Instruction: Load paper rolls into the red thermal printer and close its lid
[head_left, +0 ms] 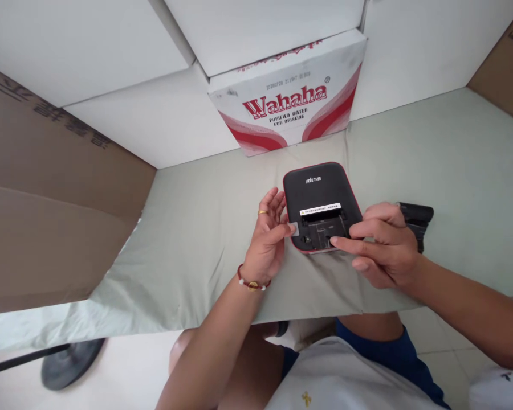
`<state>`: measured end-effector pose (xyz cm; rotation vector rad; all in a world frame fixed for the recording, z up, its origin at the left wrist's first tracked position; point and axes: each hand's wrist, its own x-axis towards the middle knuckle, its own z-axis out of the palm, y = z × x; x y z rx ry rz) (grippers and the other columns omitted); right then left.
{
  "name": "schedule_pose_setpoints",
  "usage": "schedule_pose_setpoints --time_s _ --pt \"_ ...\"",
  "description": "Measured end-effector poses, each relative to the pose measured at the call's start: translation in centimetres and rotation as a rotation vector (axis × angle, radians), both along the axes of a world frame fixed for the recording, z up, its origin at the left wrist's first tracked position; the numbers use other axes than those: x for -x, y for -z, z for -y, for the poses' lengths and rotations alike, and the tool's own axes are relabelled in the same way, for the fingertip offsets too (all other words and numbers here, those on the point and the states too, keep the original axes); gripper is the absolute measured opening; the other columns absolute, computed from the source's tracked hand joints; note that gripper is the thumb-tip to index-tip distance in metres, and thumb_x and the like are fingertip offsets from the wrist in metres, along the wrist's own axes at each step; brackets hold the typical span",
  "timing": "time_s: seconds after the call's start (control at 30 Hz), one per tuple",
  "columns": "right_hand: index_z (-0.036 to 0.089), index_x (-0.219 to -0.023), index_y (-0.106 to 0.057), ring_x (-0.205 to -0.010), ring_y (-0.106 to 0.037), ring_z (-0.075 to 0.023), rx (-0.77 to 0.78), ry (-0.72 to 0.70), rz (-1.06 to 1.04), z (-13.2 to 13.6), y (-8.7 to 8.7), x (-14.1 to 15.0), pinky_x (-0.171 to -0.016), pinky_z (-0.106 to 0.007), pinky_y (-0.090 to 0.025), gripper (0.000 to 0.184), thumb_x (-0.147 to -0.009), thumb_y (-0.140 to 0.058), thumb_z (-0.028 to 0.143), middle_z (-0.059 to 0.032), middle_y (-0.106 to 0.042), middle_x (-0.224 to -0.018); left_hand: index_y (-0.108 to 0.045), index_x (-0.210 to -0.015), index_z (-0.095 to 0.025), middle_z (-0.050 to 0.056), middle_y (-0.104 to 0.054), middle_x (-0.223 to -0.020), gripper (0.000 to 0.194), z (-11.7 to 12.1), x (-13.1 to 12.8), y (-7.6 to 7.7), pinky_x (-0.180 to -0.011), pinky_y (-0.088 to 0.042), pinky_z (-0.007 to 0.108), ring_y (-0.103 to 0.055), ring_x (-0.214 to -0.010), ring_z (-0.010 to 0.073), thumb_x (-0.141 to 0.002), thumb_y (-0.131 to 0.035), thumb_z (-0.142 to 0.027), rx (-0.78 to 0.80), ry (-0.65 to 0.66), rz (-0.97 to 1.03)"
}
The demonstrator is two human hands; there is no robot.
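Note:
A black device with a thin red edge (318,191) lies flat on the pale green cloth (205,228), with an open recess at its near end below a white label. My left hand (268,239) pinches a tiny grey card between thumb and forefinger at the device's left near corner. My right hand (382,245) rests on the device's right side, forefinger stretched onto the open recess, other fingers curled. A black cover piece (416,219) lies just behind my right hand.
A white and red Wahaha carton (288,99) stands behind the device against white boxes (132,114). Brown cardboard (47,199) walls the left side and the far right corner. A dark round base (70,361) sits on the floor below left.

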<state>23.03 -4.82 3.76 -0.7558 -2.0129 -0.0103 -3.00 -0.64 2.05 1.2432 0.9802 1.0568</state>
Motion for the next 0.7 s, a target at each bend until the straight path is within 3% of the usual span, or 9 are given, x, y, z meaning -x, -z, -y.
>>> schedule_pose_setpoints --time_s 0.17,0.37,0.43,0.5,0.6,0.7 --pt "0.043 -0.130 -0.079 -0.087 -0.064 -0.0254 0.046 -0.006 0.001 0.0 0.0 0.1 -0.088 -0.047 -0.053 0.031 -0.107 -0.058 0.046 -0.0003 -0.076 -0.085 -0.041 -0.160 -0.042 0.005 -0.053 -0.167 0.079 0.3 0.1 -0.1 -0.114 -0.057 0.042 -0.058 -0.149 0.0241 -0.089 -0.074 -0.032 0.095 -0.008 0.023" --pt "0.032 -0.111 -0.081 -0.090 -0.066 -0.0263 -0.079 -0.062 -0.013 -0.6 -0.8 0.7 -0.080 -0.045 -0.056 0.020 -0.105 -0.062 0.038 -0.0040 -0.078 -0.091 -0.043 -0.156 -0.040 0.006 -0.048 -0.170 0.081 0.2 -0.3 0.4 -0.116 -0.055 0.042 -0.053 -0.154 0.0247 -0.085 -0.080 -0.033 0.128 -0.026 0.090" --pt "0.029 -0.103 -0.080 -0.090 -0.069 -0.0254 0.012 -0.160 -0.011 -0.9 -2.1 0.6 -0.080 -0.044 -0.058 0.020 -0.106 -0.062 0.037 -0.0053 -0.079 -0.095 -0.049 -0.149 -0.035 0.008 -0.053 -0.166 0.080 0.1 -0.4 0.1 -0.119 -0.052 0.044 -0.054 -0.152 0.0256 -0.078 -0.087 -0.031 0.177 -0.035 0.154" --pt "0.027 -0.096 -0.077 -0.086 -0.072 -0.0219 0.237 -0.202 -0.037 -1.6 -3.9 0.4 -0.079 -0.041 -0.059 0.023 -0.108 -0.059 0.035 -0.0046 -0.080 -0.097 -0.057 -0.139 -0.030 0.009 -0.060 -0.158 0.076 0.3 -0.3 -0.1 -0.121 -0.050 0.045 -0.057 -0.149 0.0265 -0.072 -0.094 -0.031 0.226 -0.061 0.197" --pt "0.027 -0.091 -0.076 -0.077 -0.073 -0.0185 0.547 -0.003 0.012 -4.0 -6.3 0.4 -0.071 -0.036 -0.057 0.026 -0.109 -0.059 0.036 -0.0012 -0.081 -0.093 -0.062 -0.127 -0.025 0.010 -0.068 -0.142 0.067 0.9 -0.2 -0.5 -0.119 -0.051 0.045 -0.063 -0.138 0.0253 -0.072 -0.098 -0.038 0.284 -0.102 0.215" --pt "0.029 -0.095 -0.080 -0.077 -0.073 -0.0236 0.565 0.199 0.377 -7.3 -6.7 1.1 -0.068 -0.039 -0.053 0.020 -0.101 -0.063 0.036 -0.0032 -0.083 -0.093 -0.064 -0.121 -0.023 0.007 -0.070 -0.129 0.058 1.7 -0.2 -0.8 -0.112 -0.054 0.042 -0.068 -0.124 0.0216 -0.078 -0.096 -0.047 0.303 -0.123 0.221"
